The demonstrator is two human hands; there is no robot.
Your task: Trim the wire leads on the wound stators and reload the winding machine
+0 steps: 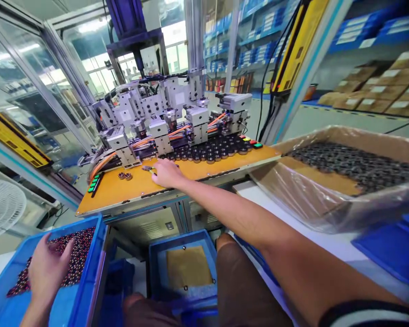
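My left hand (49, 268) hovers over or just in a blue bin (97, 234) on the left, its thumb and fingers apart. Many tiny dark parts with red and pale specks (80, 254) lie in that bin. Over the orange worktop (139, 188), my right hand (168, 173) is closed around what looks like small pliers (147, 168), with dark jaws and a yellow-green handle. The jaws point left. A few round metal-and-black parts (125, 175) sit left of the pliers. Right of the hand stands a dense group of similar round black parts (214, 151).
Behind the worktop is a machine with metal blocks (160, 131) and orange tubes. Green buttons (94, 184) are at its left. A plastic-lined carton (313, 181) of black parts stands right. Below, a blue crate (155, 247) holds cardboard and several small rings.
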